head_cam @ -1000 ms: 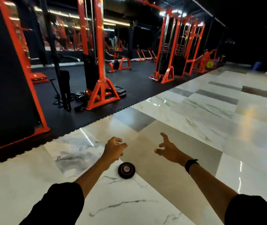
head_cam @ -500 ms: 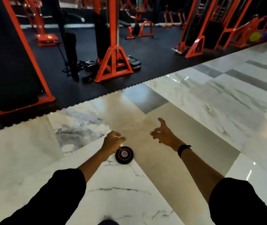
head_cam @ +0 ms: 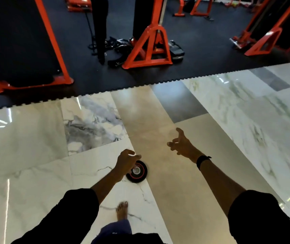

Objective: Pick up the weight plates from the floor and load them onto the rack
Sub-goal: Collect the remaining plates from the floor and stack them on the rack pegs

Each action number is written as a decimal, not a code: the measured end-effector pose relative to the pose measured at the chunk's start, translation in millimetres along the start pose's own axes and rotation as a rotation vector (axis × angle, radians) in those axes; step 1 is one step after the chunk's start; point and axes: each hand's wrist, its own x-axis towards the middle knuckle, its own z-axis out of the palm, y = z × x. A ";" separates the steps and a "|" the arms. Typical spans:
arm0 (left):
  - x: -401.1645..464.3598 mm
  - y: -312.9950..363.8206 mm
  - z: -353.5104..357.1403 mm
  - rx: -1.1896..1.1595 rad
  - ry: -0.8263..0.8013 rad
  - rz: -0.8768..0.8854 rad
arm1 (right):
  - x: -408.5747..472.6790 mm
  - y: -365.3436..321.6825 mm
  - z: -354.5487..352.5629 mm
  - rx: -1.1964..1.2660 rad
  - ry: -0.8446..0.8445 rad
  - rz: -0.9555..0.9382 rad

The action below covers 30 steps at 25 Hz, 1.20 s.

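I look down on a glossy marble floor (head_cam: 35,147) of large slabs, white with grey veining, crossed by beige and grey bands that reflect the lights. Its far edge meets a black rubber mat (head_cam: 202,55) along a toothed, interlocking seam. On the mat stand orange steel machine frames: a triangular foot (head_cam: 147,48) at centre with dark straps piled at its left, a long angled frame (head_cam: 52,41) at far left, and another orange base (head_cam: 264,41) at far right.

Both arms reach out in black sleeves. The right hand (head_cam: 181,145) hangs over the beige band, released, fingers spread and loosely bent, holding nothing; a black wristband (head_cam: 202,160) circles that wrist. The left hand (head_cam: 126,162) hovers above the left edge of the weight plate, fingers curled downward; I cannot tell whether it touches.

The weight plate (head_cam: 139,172) lies flat on the marble near centre: small, round, black, with a red ring and a shiny metal hub. A bare foot (head_cam: 122,211) stands nearer.
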 end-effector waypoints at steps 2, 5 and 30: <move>25.7 17.1 -1.5 -0.034 0.030 -0.009 | 41.4 -10.6 -7.3 0.000 -0.020 -0.002; 52.3 33.1 -0.2 -0.034 0.080 -0.044 | 82.6 -18.7 -8.7 -0.019 -0.081 -0.012; 132.1 -11.1 87.3 -0.658 0.787 -0.415 | 256.0 -76.5 75.3 -0.774 -0.961 -0.344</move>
